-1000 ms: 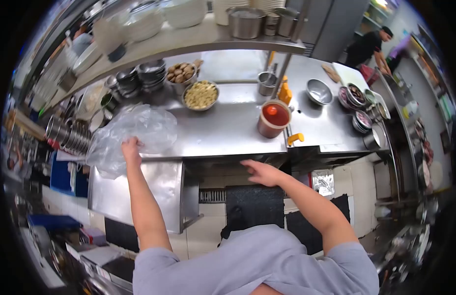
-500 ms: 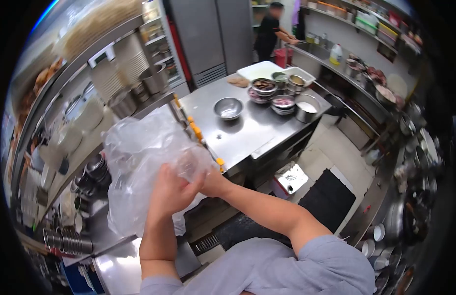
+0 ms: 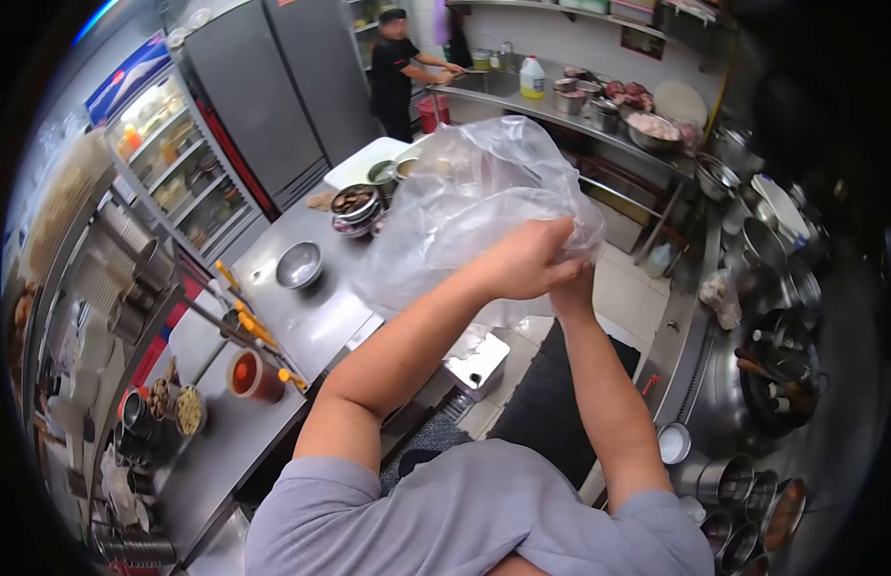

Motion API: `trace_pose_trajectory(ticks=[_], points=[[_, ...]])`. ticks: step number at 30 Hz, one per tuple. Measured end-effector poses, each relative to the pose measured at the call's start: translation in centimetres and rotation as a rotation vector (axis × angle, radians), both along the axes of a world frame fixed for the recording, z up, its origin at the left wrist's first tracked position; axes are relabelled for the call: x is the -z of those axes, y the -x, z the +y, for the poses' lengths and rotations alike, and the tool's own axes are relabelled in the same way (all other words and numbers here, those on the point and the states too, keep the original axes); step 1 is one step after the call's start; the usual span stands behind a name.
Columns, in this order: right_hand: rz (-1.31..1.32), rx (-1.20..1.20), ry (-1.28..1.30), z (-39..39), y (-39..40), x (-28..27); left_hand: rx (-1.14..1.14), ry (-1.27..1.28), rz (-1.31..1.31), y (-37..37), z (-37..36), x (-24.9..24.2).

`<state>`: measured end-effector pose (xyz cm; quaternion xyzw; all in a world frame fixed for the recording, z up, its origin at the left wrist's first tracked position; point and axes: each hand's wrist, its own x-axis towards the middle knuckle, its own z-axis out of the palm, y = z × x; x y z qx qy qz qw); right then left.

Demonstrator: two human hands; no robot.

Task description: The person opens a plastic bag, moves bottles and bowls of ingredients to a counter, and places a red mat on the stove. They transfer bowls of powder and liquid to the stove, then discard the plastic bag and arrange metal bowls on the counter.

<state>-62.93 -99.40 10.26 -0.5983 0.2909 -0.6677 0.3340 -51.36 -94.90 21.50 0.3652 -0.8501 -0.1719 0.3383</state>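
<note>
And there's the clear plastic bag (image 3: 455,226), billowing at upper centre of the frame, surely light, limp and slippery, best held bunched, as the left hand (image 3: 530,259) pinches it, fingers curled, while the right hand (image 3: 573,291) hides its fingers: can't tell!

left hand (image 3: 530,261) curled, right hand (image 3: 571,293) close beside, arms (image 3: 421,341) outstretched
</note>
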Motion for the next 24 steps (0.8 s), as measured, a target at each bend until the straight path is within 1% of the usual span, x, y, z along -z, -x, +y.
trace_pose_trajectory(ticks=[1,3,4,5,7,8,9,11,12,13,14,15,16,17,18,19,20,21,22,24], points=[[0.001,0.012,-0.005,-1.1,2.1,0.4,0.012,-0.005,0.001,1.6,-1.7,0.9],[0.065,0.055,-0.092,-2.8,5.7,0.7,0.108,-0.068,0.056,4.1,-4.8,2.6],[-0.017,-0.030,-0.138,-4.7,7.8,2.3,0.133,-0.108,0.090,5.2,-6.1,3.5],[-0.016,-0.026,-0.141,-6.6,9.6,3.7,0.137,-0.112,0.092,6.0,-7.2,4.1],[0.062,0.206,-0.199,-10.7,13.4,6.9,0.114,-0.191,0.038,7.3,-9.0,5.5],[0.077,0.351,-0.144,-13.1,15.8,9.7,0.183,-0.301,0.159,7.7,-10.2,7.2],[0.092,0.494,-0.085,-14.9,17.7,11.7,0.183,-0.302,0.162,8.0,-11.0,8.7],[0.001,0.376,-0.272,-15.0,20.2,7.9,0.285,-0.522,0.360,7.9,-12.8,11.8],[0.004,0.379,-0.271,-16.5,21.6,8.6,0.337,-0.648,0.377,7.4,-14.5,14.2],[-0.102,0.405,-0.304,-18.2,23.6,9.3,0.342,-0.647,0.380,6.7,-16.4,16.8],[-0.208,0.431,-0.336,-20.1,25.2,9.9,0.334,-0.781,0.355,5.8,-18.4,19.5],[-0.203,0.438,-0.335,-22.0,26.2,10.2,0.327,-0.917,0.329,5.2,-20.4,21.8],[-0.206,0.436,-0.337,-23.9,27.2,10.3,0.336,-0.921,0.337,5.0,-22.1,23.5],[-0.200,0.435,-0.347,-25.4,28.5,10.5,0.215,-1.145,0.449,5.1,-23.3,25.3],[-0.158,0.536,-0.320,-28.0,29.0,11.5,0.088,-1.364,0.559,5.6,-24.8,26.9],[-0.145,0.537,-0.317,-30.5,29.9,11.9,0.065,-1.407,0.613,6.3,-26.7,28.8],[-0.193,0.516,-0.412,-31.8,29.3,10.9,0.029,-1.402,0.625,7.3,-28.6,29.3],[-0.242,0.494,-0.513,-32.8,28.6,10.4,-0.014,-1.402,0.635,8.4,-30.0,29.6],[-0.238,0.486,-0.513,-34.7,28.3,10.5,-0.019,-1.400,0.643,9.4,-32.1,29.6],[-0.216,0.429,-0.529,-38.3,28.0,11.1,-0.051,-1.292,0.672,11.9,-36.4,28.9]])
